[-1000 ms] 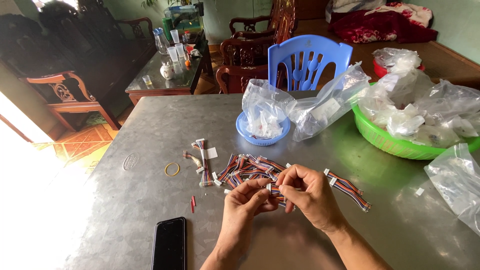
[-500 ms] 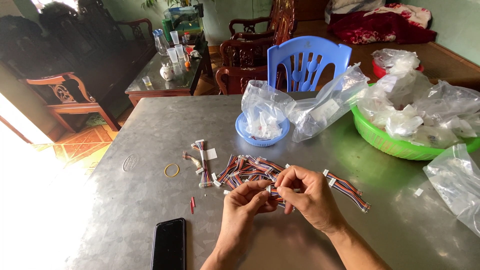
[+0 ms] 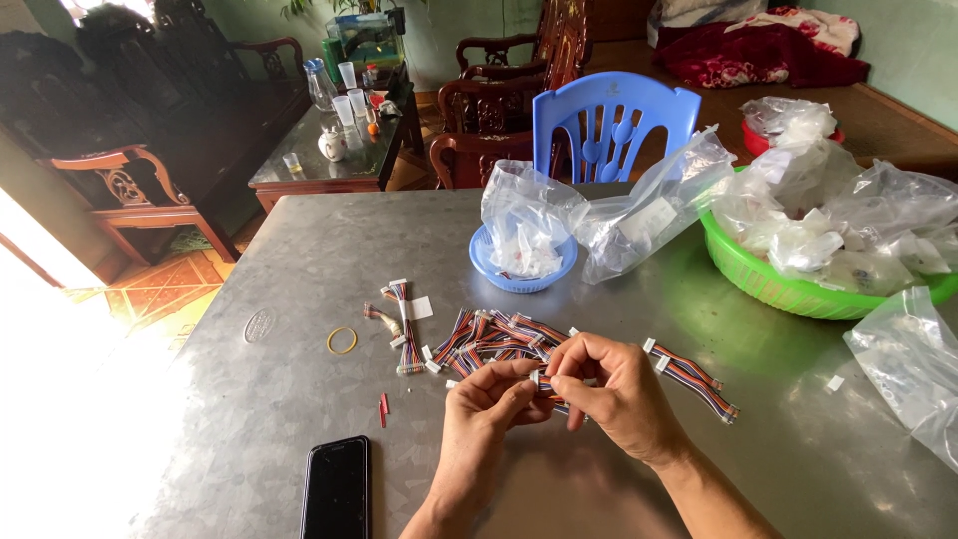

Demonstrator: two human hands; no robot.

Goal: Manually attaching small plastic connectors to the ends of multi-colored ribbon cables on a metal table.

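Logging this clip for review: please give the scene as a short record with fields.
Surface: grey metal table
Left hand: pinching a short multicoloured ribbon cable
Right hand: gripping the same cable
Behind hands: pile of multicoloured ribbon cables
Near left: black phone, yellow rubber band
Far right: green plastic basket of clear bags

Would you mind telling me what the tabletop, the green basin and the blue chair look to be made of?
Tabletop: likely sheet metal, dull grey with soft glare and scuffs. Green basin: seemingly plastic, bright, glossy, moulded rim. Blue chair: probably moulded plastic, with smooth cut-out slats.
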